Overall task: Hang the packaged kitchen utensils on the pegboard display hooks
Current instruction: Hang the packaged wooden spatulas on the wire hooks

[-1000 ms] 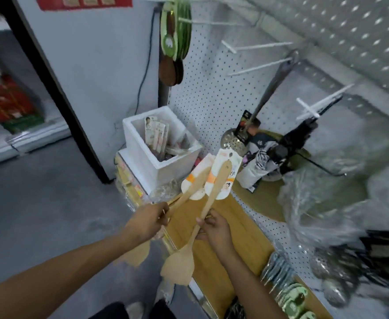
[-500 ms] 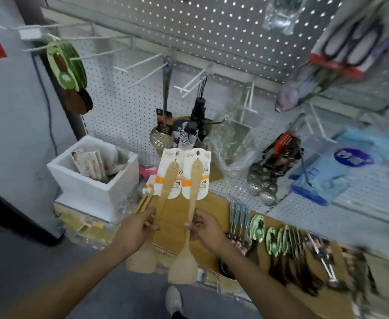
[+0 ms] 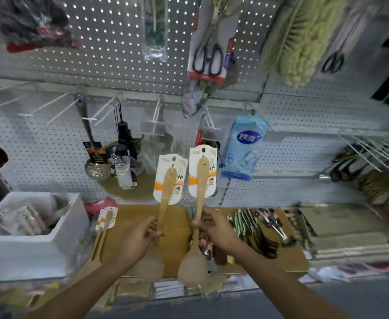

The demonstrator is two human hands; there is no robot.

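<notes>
White perforated pegboard (image 3: 50,153) filled the wall behind a cardboard-lined counter (image 3: 129,217) of shop goods. Before it, the left hand (image 3: 138,240) gripped the shaft of a pale wooden spatula with a white-and-orange backing card (image 3: 165,194), fingers curled round the handle, the blade hanging below the wrist. The right hand (image 3: 216,229) pinched the shaft of a second wooden spatula on a matching card (image 3: 201,178), held slightly higher, so that its card's hang hole sat just under a white wire hook (image 3: 208,122) jutting from the board. Both utensils stood nearly upright, side by side, apart from each other and not on any hook. Another carded wooden utensil (image 3: 105,223) lay on the counter to the left, beside a white foam box (image 3: 39,247) holding packets. Behind the cards hung a steel skimmer ladle (image 3: 95,169) and a dark folded umbrella (image 3: 123,146), with a light blue plastic packet (image 3: 244,148) to the right. Higher up hung black-handled scissors on a red-edged card (image 3: 208,57) and a pale green fluffy duster (image 3: 297,40).
</notes>
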